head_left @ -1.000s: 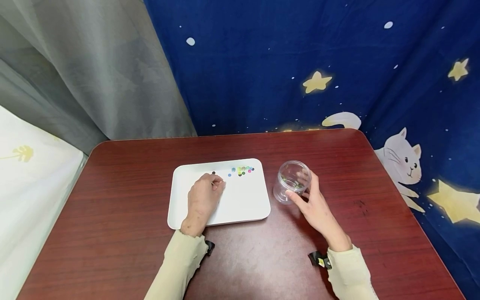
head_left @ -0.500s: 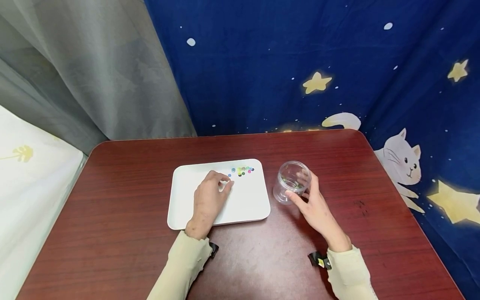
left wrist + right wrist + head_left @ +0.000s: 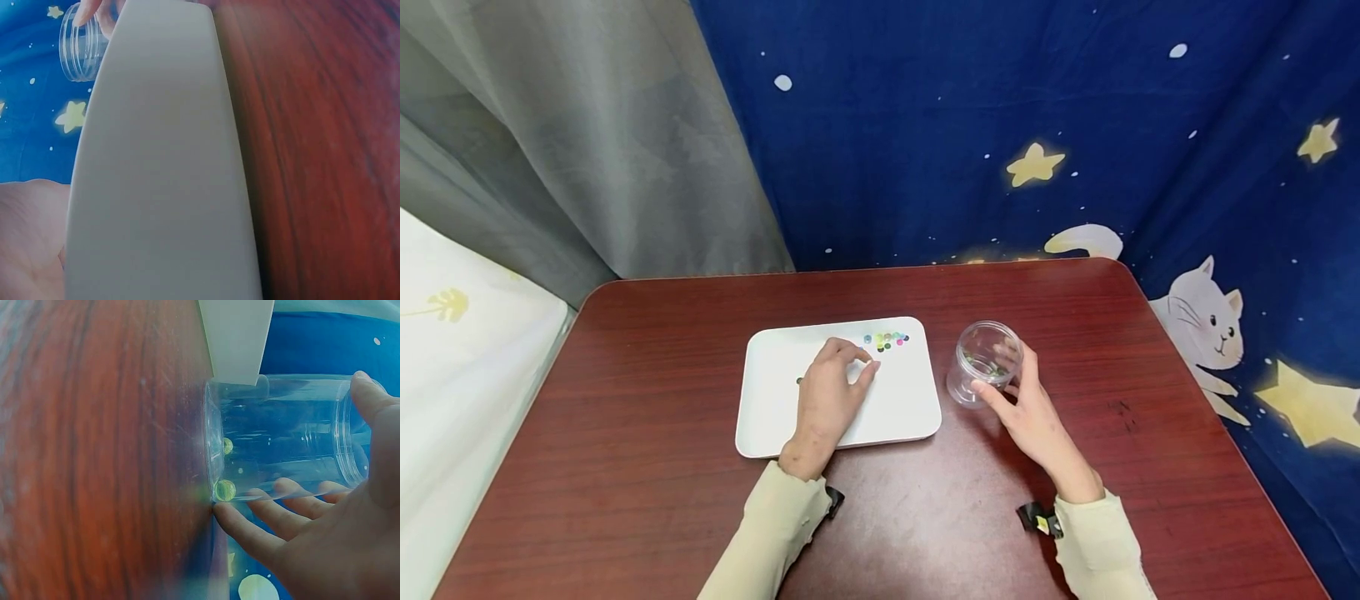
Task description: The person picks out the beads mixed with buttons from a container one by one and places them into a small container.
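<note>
My left hand [image 3: 830, 392] is over the white tray [image 3: 771, 417], its curved fingers and thumb coming close together near the far right marbles [image 3: 887, 340]. I cannot tell whether a marble is between those fingertips. A dark marble [image 3: 800, 381] lies left of that hand. In the left wrist view the tray's side wall [image 3: 156, 156] hides the fingers, leaving only part of the palm [image 3: 31, 231]. My right hand [image 3: 1030, 417] holds a clear plastic jar [image 3: 966, 387], upright on the table, thumb at the rim and fingers along its side. Green marbles [image 3: 225, 490] rest on its bottom.
The tray and jar stand side by side on a dark red wooden table [image 3: 662, 375], with a narrow gap between them. Behind the table hang a grey curtain [image 3: 595, 150] and a blue curtain [image 3: 925, 125] with stars.
My left hand has moved right across the tray, and its fingers now cover where a blue marble lay. A dark marble now shows farther left and nearer. The right hand and jar stay put.
</note>
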